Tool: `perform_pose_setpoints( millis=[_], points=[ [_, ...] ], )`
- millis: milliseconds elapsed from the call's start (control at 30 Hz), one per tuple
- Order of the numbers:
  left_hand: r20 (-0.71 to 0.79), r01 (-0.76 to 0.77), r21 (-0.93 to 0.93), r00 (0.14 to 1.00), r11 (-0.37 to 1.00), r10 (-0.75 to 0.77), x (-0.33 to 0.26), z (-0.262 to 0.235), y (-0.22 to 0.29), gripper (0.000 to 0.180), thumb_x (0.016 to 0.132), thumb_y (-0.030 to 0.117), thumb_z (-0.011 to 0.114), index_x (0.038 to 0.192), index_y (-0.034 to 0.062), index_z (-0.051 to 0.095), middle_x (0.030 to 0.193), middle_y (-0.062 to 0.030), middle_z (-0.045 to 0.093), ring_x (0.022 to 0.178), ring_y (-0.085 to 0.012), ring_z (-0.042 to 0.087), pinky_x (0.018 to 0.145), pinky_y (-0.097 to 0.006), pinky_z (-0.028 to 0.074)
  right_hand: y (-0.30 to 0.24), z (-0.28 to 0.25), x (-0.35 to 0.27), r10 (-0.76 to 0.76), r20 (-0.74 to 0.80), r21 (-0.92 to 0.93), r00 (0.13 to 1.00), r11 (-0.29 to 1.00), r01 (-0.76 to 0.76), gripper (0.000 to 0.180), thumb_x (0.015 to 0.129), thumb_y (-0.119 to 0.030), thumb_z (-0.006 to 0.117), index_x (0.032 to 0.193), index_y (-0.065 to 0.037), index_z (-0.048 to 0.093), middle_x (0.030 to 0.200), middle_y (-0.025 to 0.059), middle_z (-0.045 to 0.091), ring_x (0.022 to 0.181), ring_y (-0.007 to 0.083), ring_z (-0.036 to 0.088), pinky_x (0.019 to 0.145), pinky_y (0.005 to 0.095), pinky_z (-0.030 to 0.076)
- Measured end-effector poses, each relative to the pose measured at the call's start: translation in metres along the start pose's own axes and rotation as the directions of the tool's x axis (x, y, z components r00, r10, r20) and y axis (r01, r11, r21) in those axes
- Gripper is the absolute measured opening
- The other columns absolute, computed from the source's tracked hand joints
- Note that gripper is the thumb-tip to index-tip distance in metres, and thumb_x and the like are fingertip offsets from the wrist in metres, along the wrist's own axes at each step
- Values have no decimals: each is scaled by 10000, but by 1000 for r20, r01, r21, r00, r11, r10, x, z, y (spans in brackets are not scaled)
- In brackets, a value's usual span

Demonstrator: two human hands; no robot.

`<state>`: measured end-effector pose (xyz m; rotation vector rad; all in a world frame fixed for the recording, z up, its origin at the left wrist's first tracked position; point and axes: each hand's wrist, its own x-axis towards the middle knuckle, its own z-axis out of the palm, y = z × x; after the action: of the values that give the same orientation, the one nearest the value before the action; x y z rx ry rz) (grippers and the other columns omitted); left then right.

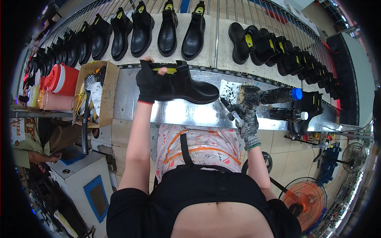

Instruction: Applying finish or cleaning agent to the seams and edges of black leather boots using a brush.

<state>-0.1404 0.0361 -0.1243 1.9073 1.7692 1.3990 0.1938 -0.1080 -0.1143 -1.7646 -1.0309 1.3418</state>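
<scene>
My left hand (pixel 147 81), in a black glove with bare fingertips, is closed on the upper of a black ankle boot (pixel 194 88). The boot lies over the metal worktop with its toe to the right, and a yellow patch shows inside its opening. My right hand (pixel 249 121), in a grey knitted glove stained black, closes on a slim dark tool (pixel 225 104) with a pale part, perhaps a brush. Just beyond that hand sits a blackened container (pixel 250 94) on a white sheet (pixel 229 89) spotted with black. The boot and the tool are apart.
Black boots (pixel 168 33) stand in rows on the pale rack beyond. Bottles of dark liquid, one blue-capped (pixel 278 95) and one white-capped (pixel 283 114), lie right of my right hand. A cardboard box (pixel 110 93) of tools and a red jug (pixel 62 79) are left. An orange fan (pixel 305 202) stands lower right.
</scene>
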Motion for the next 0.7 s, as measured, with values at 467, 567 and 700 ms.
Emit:
perform_pose_setpoints(
  millis=[467, 567, 700],
  points=[
    [132, 335, 94, 929, 937, -345, -73, -40, 104, 743, 532, 450, 870, 959, 74, 391, 648, -47, 504, 541, -188, 556, 510, -305, 450, -21, 16, 3, -273, -5, -255, 962, 930, 263, 317, 920, -260, 456, 979, -40, 677, 856, 103, 691, 724, 186, 642, 650, 326, 481],
    [199, 408, -59, 899, 911, -390, -83, -41, 107, 685, 571, 296, 881, 963, 65, 369, 687, -19, 448, 578, -106, 455, 536, -245, 409, -33, 20, -5, -286, 17, -146, 958, 947, 285, 254, 906, -183, 473, 974, -46, 677, 872, 116, 687, 770, 213, 654, 694, 315, 495],
    [242, 445, -93, 878, 891, -414, -91, -43, 111, 664, 585, 295, 864, 972, 62, 377, 688, -17, 445, 576, -116, 478, 532, -258, 429, -34, 25, -9, -350, 30, -139, 936, 926, 350, 225, 859, -111, 487, 968, -54, 675, 889, 116, 686, 821, 229, 656, 739, 313, 499]
  ],
)
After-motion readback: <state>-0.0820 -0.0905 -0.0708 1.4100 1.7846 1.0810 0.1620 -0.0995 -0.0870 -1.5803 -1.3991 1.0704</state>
